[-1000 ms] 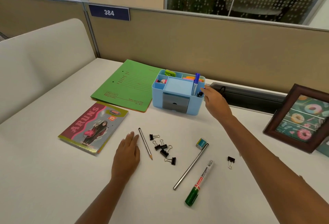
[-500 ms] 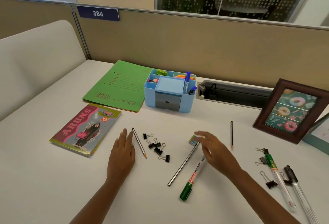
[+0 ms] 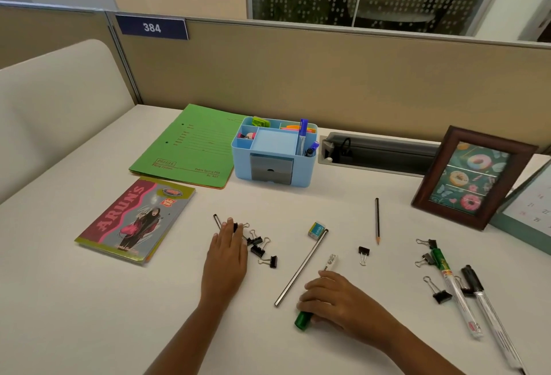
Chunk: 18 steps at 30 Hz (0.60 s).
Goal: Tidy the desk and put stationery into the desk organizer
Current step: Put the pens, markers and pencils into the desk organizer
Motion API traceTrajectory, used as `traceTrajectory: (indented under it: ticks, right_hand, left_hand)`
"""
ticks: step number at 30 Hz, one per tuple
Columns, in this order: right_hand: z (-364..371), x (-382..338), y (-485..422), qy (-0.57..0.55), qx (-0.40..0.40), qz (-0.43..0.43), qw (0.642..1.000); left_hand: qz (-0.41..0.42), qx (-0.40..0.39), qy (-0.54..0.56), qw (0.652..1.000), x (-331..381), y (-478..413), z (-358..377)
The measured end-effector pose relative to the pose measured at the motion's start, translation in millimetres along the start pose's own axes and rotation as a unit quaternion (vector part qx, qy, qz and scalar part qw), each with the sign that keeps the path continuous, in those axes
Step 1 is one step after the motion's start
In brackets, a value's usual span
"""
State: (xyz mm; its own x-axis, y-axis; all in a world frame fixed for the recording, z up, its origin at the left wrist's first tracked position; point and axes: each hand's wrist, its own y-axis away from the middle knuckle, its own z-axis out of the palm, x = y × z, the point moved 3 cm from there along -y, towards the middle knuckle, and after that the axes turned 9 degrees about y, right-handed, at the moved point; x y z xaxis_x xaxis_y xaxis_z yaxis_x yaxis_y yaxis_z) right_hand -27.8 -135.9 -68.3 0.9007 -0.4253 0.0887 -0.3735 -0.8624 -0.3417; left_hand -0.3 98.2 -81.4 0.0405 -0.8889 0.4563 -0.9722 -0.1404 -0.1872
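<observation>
The right hand (image 3: 337, 300) has come back from the desk organizer (image 3: 274, 167) to the near middle of the desk (image 3: 89, 300), and its fingers now curl round the green-capped marker (image 3: 329, 264). The marker lies on the surface, its green cap sticking out under the palm and its white barrel pointing away. Half a second ago this hand only hovered above it, so the grip looks freshly made and the lift is not yet done.

The left hand (image 3: 226, 255) has slid rightward. It lies flat with straight fingers, holding nothing, over the short pencil (image 3: 216, 220) it was beside earlier, touching the cluster of binder clips (image 3: 262, 251).

Just left of the marker runs a long grey stick (image 3: 301, 268), with an eraser (image 3: 316, 229) at its far end.

The organizer stands near the back edge with pens already upright in its right compartment. The marker is probably the next thing to go there; much stationery is left.
</observation>
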Motion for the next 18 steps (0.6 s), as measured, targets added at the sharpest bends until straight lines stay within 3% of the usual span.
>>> traceTrajectory:
  ticks: [6, 8, 12, 18]
  right_hand:
    - [-5.5, 1.6, -8.2, 0.05, 0.05, -0.045, 0.996]
    - [-20.2, 10.1, -17.9, 0.038, 0.087, -0.025, 0.995]
    - [-59.2, 46.0, -42.1, -0.006, 0.192, 0.12, 0.974]
    - [-108.0, 104.2, -88.2, -0.09, 0.333, 0.295, 0.891]
  left_hand:
    - [-0.007, 0.002, 0.034, 0.999, -3.7, -2.7, 2.7]
    - [-0.003, -0.003, 0.042, 0.999, -4.1, -3.5, 3.5]
    - [0.009, 0.001, 0.042, 0.999, -4.7, -4.0, 5.5]
    - [0.004, 0.003, 0.05, 0.999, -2.9, -3.3, 2.4]
